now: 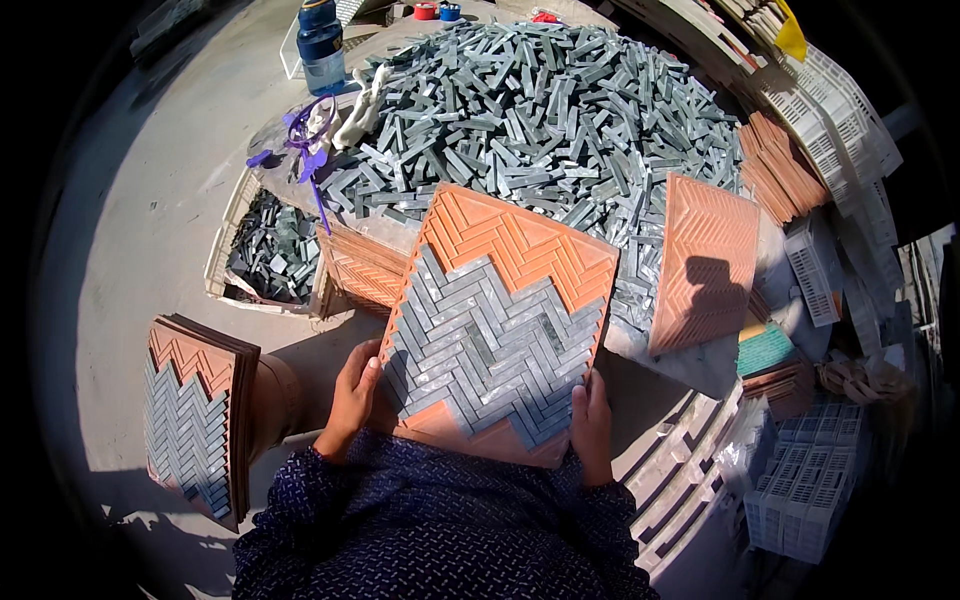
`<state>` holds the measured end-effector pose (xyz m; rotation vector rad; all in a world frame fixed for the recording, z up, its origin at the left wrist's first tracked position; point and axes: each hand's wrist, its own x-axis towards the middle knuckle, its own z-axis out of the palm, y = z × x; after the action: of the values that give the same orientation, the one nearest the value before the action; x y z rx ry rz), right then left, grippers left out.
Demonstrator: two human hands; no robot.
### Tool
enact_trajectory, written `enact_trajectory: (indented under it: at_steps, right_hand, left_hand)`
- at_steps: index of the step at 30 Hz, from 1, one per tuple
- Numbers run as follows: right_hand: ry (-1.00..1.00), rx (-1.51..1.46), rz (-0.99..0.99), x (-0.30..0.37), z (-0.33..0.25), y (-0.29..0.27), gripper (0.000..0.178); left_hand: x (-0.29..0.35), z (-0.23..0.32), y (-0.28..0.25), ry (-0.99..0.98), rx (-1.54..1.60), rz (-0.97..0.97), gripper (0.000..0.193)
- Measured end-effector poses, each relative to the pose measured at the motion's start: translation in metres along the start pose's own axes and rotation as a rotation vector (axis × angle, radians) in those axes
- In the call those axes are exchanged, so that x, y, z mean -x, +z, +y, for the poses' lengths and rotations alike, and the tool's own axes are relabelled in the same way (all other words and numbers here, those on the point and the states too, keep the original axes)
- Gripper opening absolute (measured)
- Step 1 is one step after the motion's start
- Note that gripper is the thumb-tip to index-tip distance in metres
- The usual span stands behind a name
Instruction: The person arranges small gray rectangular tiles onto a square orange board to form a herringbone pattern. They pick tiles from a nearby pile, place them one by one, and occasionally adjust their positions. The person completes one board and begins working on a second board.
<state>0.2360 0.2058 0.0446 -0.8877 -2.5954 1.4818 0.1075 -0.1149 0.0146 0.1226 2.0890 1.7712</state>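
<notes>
Right in front of the person [440, 530], left hand [350, 395] and right hand [592, 425] grip an orange tray [500, 235] by its sides, long axis pointing away, angled kinda rightward.

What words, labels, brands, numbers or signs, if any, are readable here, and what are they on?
None can be read.
Blue bottle: its markings are too small and blurred.
Red container and blue container: too small to tell.
Held orange tray: no lettering visible.
</notes>
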Motion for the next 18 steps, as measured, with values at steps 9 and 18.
enact_trajectory:
  at_steps: [9,18]
  right_hand:
    - [-0.738,0.675,-0.001,-0.036,-0.048,0.05,0.079]
    - [-0.642,0.485,0.008,-0.046,-0.046,0.024,0.075]
  left_hand:
    - [-0.032,0.071,0.052,0.756,-1.106,-0.3,0.07]
    - [-0.058,0.056,0.074,0.772,-1.159,-0.415,0.076]
